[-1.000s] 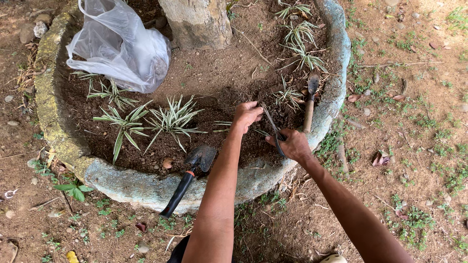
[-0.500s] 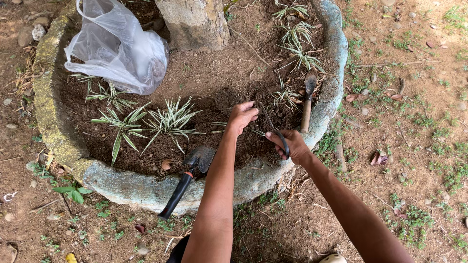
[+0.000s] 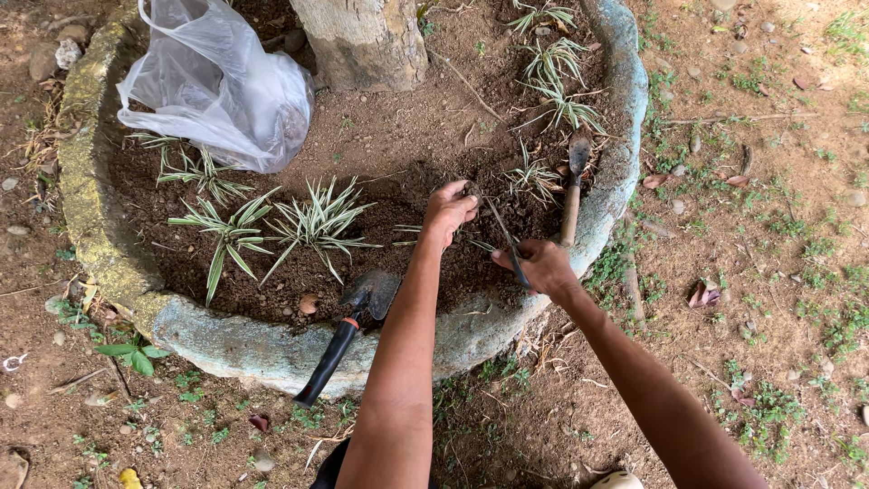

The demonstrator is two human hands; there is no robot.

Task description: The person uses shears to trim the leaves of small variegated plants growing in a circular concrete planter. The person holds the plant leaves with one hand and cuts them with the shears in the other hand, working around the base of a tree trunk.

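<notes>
My left hand (image 3: 450, 210) is closed over the base of a small striped-leaf plant (image 3: 409, 232) in the dark soil of a round concrete planter (image 3: 226, 340). A few of its thin leaves stick out from under the fingers. Just to the right, over the planter's near rim, my right hand (image 3: 543, 265) grips a thin dark tool (image 3: 500, 226). The tool slants up and left, and its tip ends beside my left fingers. What lies under my left palm is hidden.
A trowel (image 3: 348, 330) with a black and red handle leans over the near rim. A wooden-handled tool (image 3: 572, 190) stands in the soil at the right. Striped plants (image 3: 317, 222), a white plastic bag (image 3: 217, 86) and a tree trunk (image 3: 362, 41) fill the planter.
My left hand has curled tighter and shifted slightly up into the soil. My right hand has dropped a little toward the rim, still holding the thin tool.
</notes>
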